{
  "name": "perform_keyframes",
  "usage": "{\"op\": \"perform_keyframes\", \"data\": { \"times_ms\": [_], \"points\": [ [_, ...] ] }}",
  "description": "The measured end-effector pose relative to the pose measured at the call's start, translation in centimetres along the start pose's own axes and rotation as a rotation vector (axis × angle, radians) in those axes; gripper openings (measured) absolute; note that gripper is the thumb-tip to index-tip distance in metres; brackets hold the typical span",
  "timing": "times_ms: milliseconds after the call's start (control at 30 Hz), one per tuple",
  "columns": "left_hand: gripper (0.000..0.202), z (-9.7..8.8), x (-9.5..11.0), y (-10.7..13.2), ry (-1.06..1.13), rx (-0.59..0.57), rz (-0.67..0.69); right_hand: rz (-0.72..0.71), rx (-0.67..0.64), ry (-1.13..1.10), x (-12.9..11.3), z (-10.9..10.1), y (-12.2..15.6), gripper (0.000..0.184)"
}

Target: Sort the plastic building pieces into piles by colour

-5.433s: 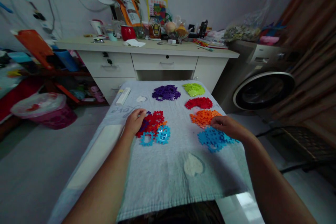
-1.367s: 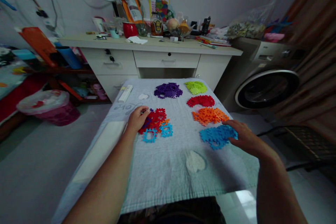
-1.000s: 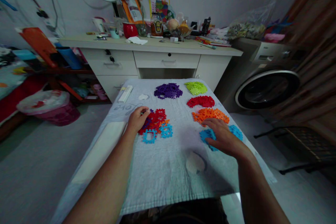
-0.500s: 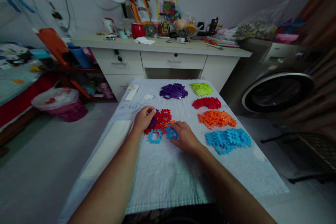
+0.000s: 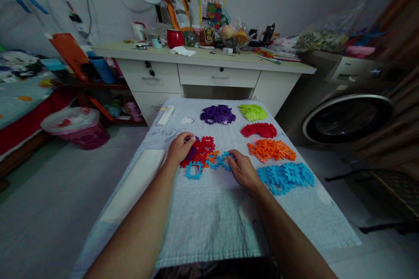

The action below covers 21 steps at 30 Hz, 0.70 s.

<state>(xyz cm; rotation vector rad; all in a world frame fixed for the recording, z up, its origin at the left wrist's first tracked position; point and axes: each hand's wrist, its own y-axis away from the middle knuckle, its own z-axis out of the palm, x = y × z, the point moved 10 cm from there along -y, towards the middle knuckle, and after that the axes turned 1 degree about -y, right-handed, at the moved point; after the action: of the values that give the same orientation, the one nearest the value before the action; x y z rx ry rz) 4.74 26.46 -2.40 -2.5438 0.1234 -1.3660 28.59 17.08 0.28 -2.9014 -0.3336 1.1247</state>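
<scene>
Here, right hand [image 5: 244, 171] fingers seemingly pinching blue piece [image 5: 220, 161], left hand [image 5: 179, 148] flat on mixed pile [image 5: 199, 151]

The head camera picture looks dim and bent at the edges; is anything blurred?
Head view: dim room light, wide-angle bending of the desk and washing machine; the right hand and the blue piece it touches stay fairly sharp.
</scene>
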Motion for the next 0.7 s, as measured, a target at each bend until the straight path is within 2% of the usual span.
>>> {"op": "perform_keyframes", "data": {
  "times_ms": [100,233,400,567,700],
  "points": [
    [0.032,0.0,-0.1,0.0,0.006,0.001,0.007,0.049,0.055,0.065,0.9,-0.5,-0.1,0.033],
    [0.032,0.0,-0.1,-0.1,0.006,0.004,0.009,0.003,0.129,0.231,0.5,-1.4,0.0,0.039],
    [0.032,0.0,0.0,-0.1,0.004,-0.002,0.011,-0.036,-0.049,0.266,0.3,0.2,0.4,0.061],
    [0.032,0.1,-0.1,-0.1,0.010,-0.001,0.015,-0.065,-0.077,0.261,0.0,0.5,0.5,0.056],
    [0.033,0.1,-0.2,-0.2,0.019,-0.001,0.007,-0.130,-0.030,0.242,-0.6,-1.3,0.8,0.053]
  ]
}}
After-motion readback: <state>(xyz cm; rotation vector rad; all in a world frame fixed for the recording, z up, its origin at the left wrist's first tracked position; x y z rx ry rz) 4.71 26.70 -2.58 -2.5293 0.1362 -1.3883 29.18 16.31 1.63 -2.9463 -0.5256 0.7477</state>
